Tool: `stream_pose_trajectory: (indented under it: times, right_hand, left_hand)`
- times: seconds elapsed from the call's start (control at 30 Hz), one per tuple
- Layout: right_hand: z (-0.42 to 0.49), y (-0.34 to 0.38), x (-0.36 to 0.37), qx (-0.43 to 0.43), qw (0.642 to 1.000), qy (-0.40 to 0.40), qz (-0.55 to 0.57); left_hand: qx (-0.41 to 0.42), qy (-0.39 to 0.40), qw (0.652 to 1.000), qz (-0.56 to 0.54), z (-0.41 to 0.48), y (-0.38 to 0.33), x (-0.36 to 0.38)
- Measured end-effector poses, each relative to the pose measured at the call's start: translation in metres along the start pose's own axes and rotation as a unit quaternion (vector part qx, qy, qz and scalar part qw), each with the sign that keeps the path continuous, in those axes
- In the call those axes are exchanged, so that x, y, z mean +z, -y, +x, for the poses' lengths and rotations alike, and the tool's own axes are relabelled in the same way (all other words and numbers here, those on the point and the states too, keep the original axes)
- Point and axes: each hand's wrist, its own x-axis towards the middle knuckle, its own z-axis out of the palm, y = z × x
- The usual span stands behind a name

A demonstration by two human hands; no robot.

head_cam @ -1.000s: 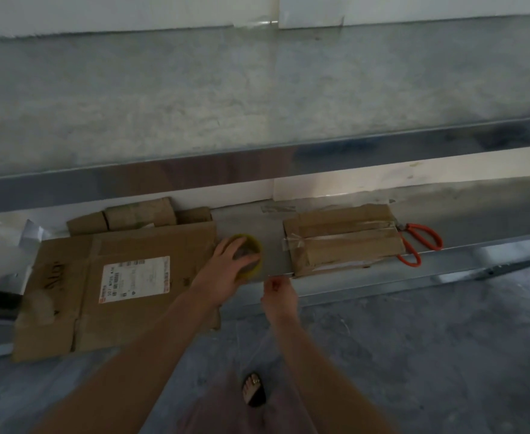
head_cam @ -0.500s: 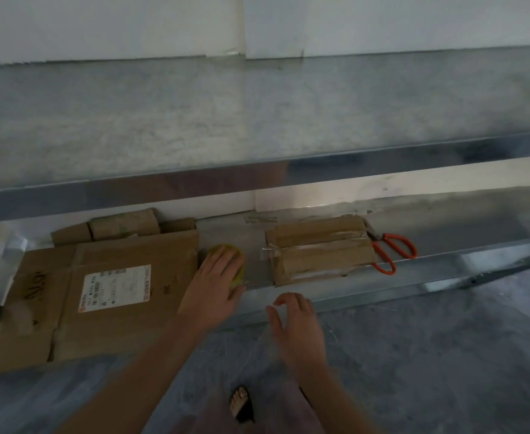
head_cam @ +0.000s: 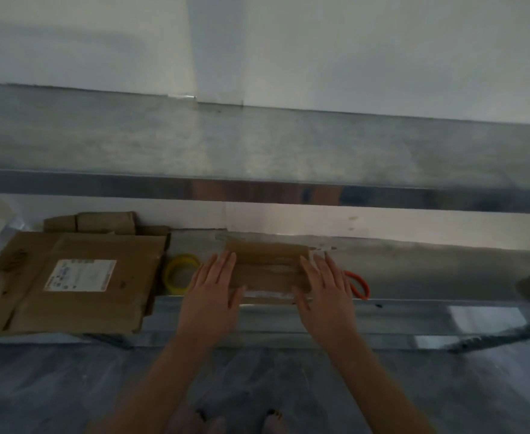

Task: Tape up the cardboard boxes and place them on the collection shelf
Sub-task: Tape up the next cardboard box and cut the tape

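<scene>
L hand off tape roll vs 0.5 s ago; roll lies alone on lower shelf, just L of box. R hand no longer pinching tape strand. Both grips released, fingers straight, pressed on ends of small taped box. Scissors partly hidden behind R hand. Prob taping done; lift + shelve next.

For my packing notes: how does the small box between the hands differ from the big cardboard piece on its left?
The small box is narrower than the big cardboard piece. The big cardboard piece bears a white label; the small box shows none. The left hand and right hand rest on the small box; neither touches the big cardboard piece. Both are brown, on one shelf.
</scene>
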Motion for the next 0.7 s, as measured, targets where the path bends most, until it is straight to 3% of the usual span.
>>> stream_pose_trajectory:
  times: [0.1, 0.2, 0.4, 0.5, 0.53, 0.63, 0.7]
  right_hand:
    - [0.014, -0.015, 0.004, 0.018, 0.99, 0.072, 0.119]
    - [0.021, -0.012, 0.006, 0.066, 0.954, 0.12, 0.267]
    - [0.023, -0.001, 0.012, 0.141, 0.889, 0.075, 0.429]
    - [0.034, -0.002, 0.012, 0.177, 0.85, 0.085, 0.489]
    - [0.037, -0.003, 0.011, 0.185, 0.84, 0.083, 0.504]
    - [0.038, -0.004, 0.011, 0.183, 0.815, 0.105, 0.54]
    - [0.037, -0.004, 0.013, 0.173, 0.808, 0.121, 0.55]
  left_hand:
    - [-0.076, 0.014, 0.994, -0.076, 0.002, -0.01, 0.002]
    - [-0.148, 0.042, 0.967, -0.202, 0.002, -0.018, 0.008]
    - [-0.254, 0.009, 0.903, -0.347, 0.027, -0.018, 0.013]
    - [-0.245, 0.041, 0.911, -0.328, 0.041, -0.008, 0.016]
    - [-0.243, 0.049, 0.898, -0.364, 0.042, -0.005, 0.016]
    - [-0.236, 0.07, 0.813, -0.528, 0.034, -0.006, 0.019]
    - [-0.212, 0.072, 0.803, -0.552, 0.027, -0.013, 0.024]
